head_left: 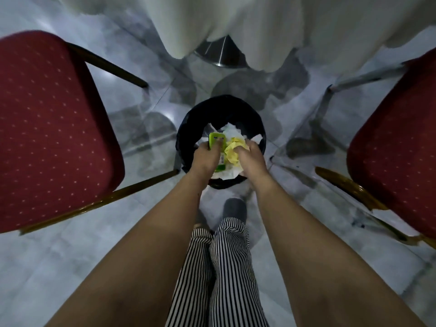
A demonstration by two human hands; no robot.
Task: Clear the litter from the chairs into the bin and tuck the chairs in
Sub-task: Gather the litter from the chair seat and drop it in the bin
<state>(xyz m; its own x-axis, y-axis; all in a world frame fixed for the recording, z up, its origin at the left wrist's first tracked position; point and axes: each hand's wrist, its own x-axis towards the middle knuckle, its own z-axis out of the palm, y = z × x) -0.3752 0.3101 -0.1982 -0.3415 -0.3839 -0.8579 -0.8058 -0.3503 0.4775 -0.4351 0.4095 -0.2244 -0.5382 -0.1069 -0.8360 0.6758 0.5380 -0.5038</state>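
Observation:
A round bin (256,125) with a black liner stands on the floor straight ahead, with white crumpled paper (232,132) inside. Both my hands are over its mouth. My left hand (206,156) grips a green packet (216,139). My right hand (251,156) holds a wad of yellow crumpled paper (232,149). A red dotted chair (52,128) with a gold frame stands to the left, its seat bare. A second red chair (398,159) stands to the right, its visible seat bare too.
A white tablecloth (271,27) hangs down at the top, with a metal table base (219,53) under it. The floor is glossy grey marble. My striped trouser legs (226,267) and a grey shoe (234,207) are just behind the bin.

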